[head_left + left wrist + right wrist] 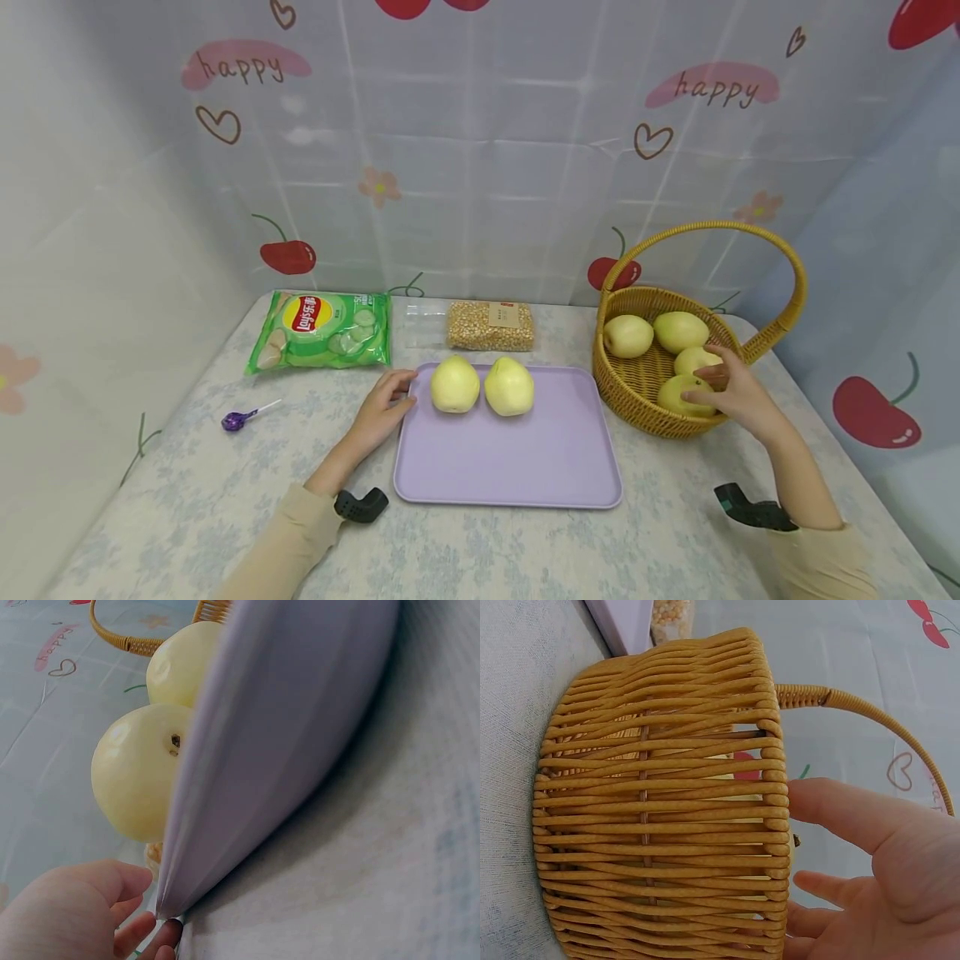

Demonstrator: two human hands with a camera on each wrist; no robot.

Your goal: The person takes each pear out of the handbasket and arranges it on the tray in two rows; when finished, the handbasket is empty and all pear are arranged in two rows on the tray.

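Yellow-green fruits (454, 387) on a lilac tray (507, 462) and in a wicker basket (621, 392)

Clock positions are read in the head view, from the tray's centre unless stated; two fruits sit side by side on the tray, at half past ten and twelve o'clock; the basket, its handle (797, 287) arched above, stands at two o'clock and contains four more, at roughly ten, one, three and five o'clock around its interior; the right hand (742, 396) reaches over the basket's four o'clock rim to the five o'clock fruit, thumb and fingers parted wide; whether they touch it cannot be told; the left hand (382, 404) lies relaxed by the tray's ten o'clock corner, fingertips at its rim, thumb slightly apart; a packet of yellow kernels (487, 327) lies at twelve o'clock, a green crisp packet (322, 331) at ten, a purple lollipop (234, 422) at nine; all rest on a floral-patterned table (540, 550).
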